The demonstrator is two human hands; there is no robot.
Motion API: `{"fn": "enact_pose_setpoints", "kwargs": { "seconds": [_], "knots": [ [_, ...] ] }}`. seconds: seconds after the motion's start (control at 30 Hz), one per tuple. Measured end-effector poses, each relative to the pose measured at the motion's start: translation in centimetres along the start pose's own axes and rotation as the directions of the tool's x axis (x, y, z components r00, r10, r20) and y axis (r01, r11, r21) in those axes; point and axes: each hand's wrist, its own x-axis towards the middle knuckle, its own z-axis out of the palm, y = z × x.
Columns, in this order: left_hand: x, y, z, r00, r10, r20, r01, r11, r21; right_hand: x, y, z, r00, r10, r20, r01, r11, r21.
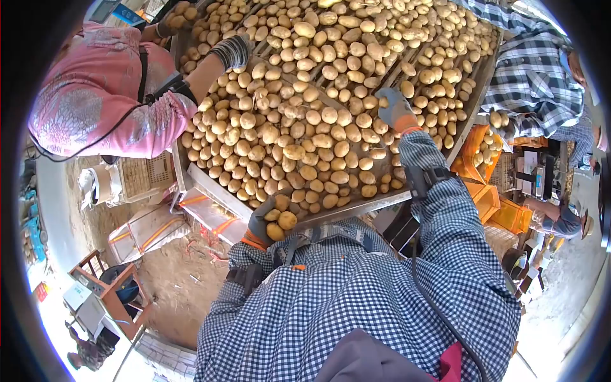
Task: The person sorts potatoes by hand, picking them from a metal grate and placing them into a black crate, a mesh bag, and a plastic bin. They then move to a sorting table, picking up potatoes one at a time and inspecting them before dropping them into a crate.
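Note:
Potatoes point(293, 151) cover a sloping metal sorting table point(366, 209) in front of me. My left hand point(258, 224), in a grey glove with an orange cuff, is at the table's near edge, close to my body. Its fingers curl round several potatoes point(287, 220). Further out, to the right, my right hand point(396, 109) wears a matching glove and reaches in over the table. Its fingers are bent round a single potato point(383, 102), partly covered by the glove. Loose potatoes surround that hand.
At the left, a person in a pink patterned top point(108, 95) reaches over the table with a striped glove point(233, 52). On the right stands a person in a checked shirt point(534, 70). Orange mesh bags point(474, 153) and a plastic crate point(146, 175) flank the table.

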Motion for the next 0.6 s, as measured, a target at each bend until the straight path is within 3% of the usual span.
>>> {"fn": "enact_pose_setpoints", "kwargs": {
  "seconds": [0.03,0.07,0.1,0.13,0.17,0.23,0.27,0.3,0.33,0.37,0.4,0.43,0.5,0.53,0.57,0.6],
  "knots": [
    [-0.3,-0.2,0.6,1.0,0.004,0.001,-0.004,1.0,-0.028,-0.7,1.1,0.7,1.0,-0.003,0.007,0.003,1.0,0.0],
    [-0.6,-0.5,1.4,1.0,0.011,-0.009,-0.011,1.0,0.003,-1.6,2.3,1.3,0.997,-0.042,-0.07,0.067,0.905,0.421],
    [-0.6,-1.0,1.4,1.0,0.013,-0.012,-0.013,1.0,0.0,-2.7,2.2,1.0,0.987,-0.039,-0.154,0.144,0.637,0.758],
    [-0.5,-1.4,1.1,1.0,0.02,-0.004,-0.02,1.0,-0.012,-3.2,2.1,0.4,1.0,0.01,0.01,-0.013,0.264,0.965],
    [-0.3,-1.8,0.8,1.0,0.025,0.006,-0.025,0.999,-0.02,-3.9,1.9,0.1,1.0,0.013,0.009,-0.012,0.261,0.965],
    [0.2,-2.4,0.3,0.999,0.03,0.012,-0.03,0.999,0.009,-6.9,-1.7,-1.0,0.954,0.3,0.005,-0.206,0.645,0.736],
    [0.6,-2.4,0.2,1.0,0.025,-0.005,-0.025,1.0,0.006,-8.6,-3.6,-0.7,0.962,0.246,-0.119,-0.126,0.785,0.606],
    [1.1,-2.6,0.3,1.0,0.016,-0.02,-0.016,1.0,0.004,-8.6,-1.8,2.8,0.96,-0.061,-0.272,0.185,0.868,0.46],
    [1.0,-2.6,3.3,0.998,-0.018,-0.056,0.014,0.997,-0.072,-13.8,-8.9,-1.1,0.999,0.042,0.016,-0.037,0.975,-0.219],
    [1.4,-2.9,3.0,0.994,-0.036,-0.103,0.02,0.988,-0.152,-12.9,-5.5,2.7,0.963,-0.262,0.059,0.267,0.958,-0.107],
    [1.5,-2.7,3.5,0.999,-0.035,-0.007,0.033,0.99,-0.137,-13.7,-4.1,4.5,0.946,-0.323,-0.037,0.319,0.944,-0.086],
    [1.9,-2.5,4.0,0.996,-0.033,0.088,0.043,0.992,-0.123,-14.3,-2.8,4.7,0.948,-0.314,-0.045,0.31,0.947,-0.088],
    [2.8,-2.9,4.4,0.987,-0.034,0.157,0.066,0.976,-0.205,-16.1,0.0,4.5,0.958,-0.282,-0.048,0.283,0.907,0.311],
    [3.2,-3.2,4.6,0.975,-0.027,0.221,0.092,0.952,-0.291,-18.2,-0.9,1.2,0.997,-0.075,-0.01,0.071,0.892,0.447],
    [3.5,-3.3,5.1,0.972,-0.039,0.23,0.105,0.953,-0.283,-19.4,0.1,-0.2,0.999,0.015,-0.035,0.003,0.892,0.453],
    [3.6,-3.5,5.6,0.982,-0.048,0.181,0.095,0.96,-0.264,-20.8,2.5,-0.5,0.986,0.013,-0.168,0.059,0.907,0.416]
  ]
}}
